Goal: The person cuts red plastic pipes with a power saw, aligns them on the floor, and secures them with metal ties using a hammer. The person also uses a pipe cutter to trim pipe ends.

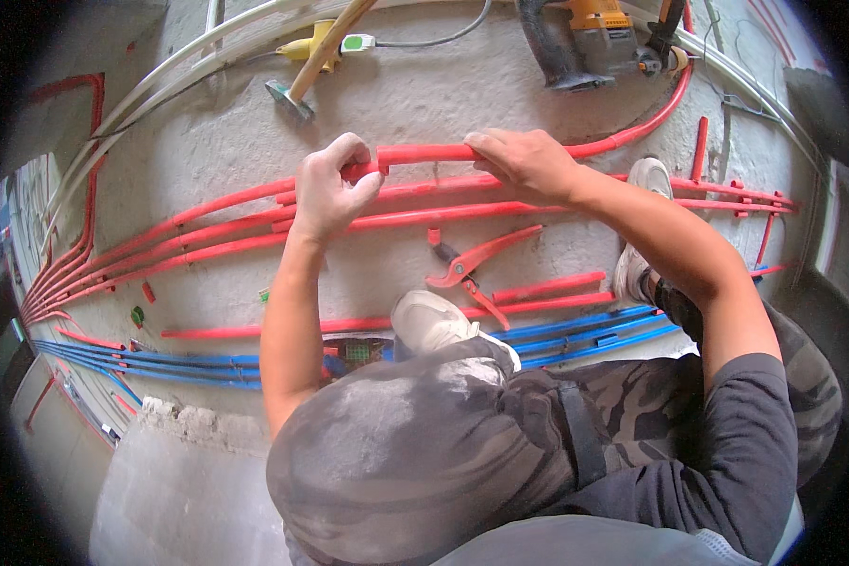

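Note:
My left hand [330, 189] is closed around the end of a red conduit pipe [241, 196] that runs off to the far left. A second red conduit pipe [424, 153] is gripped by my right hand [524, 162], fingers and thumb pressed on it from above. Its thicker left end sits right beside the pipe end in my left hand; whether the two are joined or only lined up I cannot tell. Below my hands, red-handled pipe cutters [472, 262] lie on the concrete floor with their jaws toward my shoe.
More red pipes [396, 220] run left to right, and blue pipes [198, 363] lie closer to me. A hammer [302, 90], a yellow socket connector [309, 49] and an orange-black power tool [599, 42] are at the far side. My shoes [429, 321] stand among the pipes.

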{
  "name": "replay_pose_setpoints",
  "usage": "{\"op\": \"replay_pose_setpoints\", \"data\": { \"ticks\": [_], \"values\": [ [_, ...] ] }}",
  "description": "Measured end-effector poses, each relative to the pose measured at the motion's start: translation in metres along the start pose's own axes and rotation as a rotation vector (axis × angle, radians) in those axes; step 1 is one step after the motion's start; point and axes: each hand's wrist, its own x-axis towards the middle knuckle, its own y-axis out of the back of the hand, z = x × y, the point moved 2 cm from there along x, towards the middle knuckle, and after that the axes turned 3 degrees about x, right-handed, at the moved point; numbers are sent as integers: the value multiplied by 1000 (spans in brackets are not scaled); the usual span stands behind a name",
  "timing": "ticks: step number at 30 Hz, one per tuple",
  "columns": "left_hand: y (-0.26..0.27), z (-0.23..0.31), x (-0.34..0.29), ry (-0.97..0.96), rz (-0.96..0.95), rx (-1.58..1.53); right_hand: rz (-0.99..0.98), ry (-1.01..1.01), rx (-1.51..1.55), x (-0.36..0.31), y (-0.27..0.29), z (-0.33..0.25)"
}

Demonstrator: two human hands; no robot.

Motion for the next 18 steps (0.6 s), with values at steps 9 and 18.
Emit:
{"op": "replay_pose_setpoints", "data": {
  "ticks": [9, 18],
  "values": [
    [8, 10, -6, -61, 49, -3, 86, 62, 18, -15, -1, 2],
    [9, 11, -10, -77, 82, -24, 13, 12, 63, -16, 2, -6]
  ]
}}
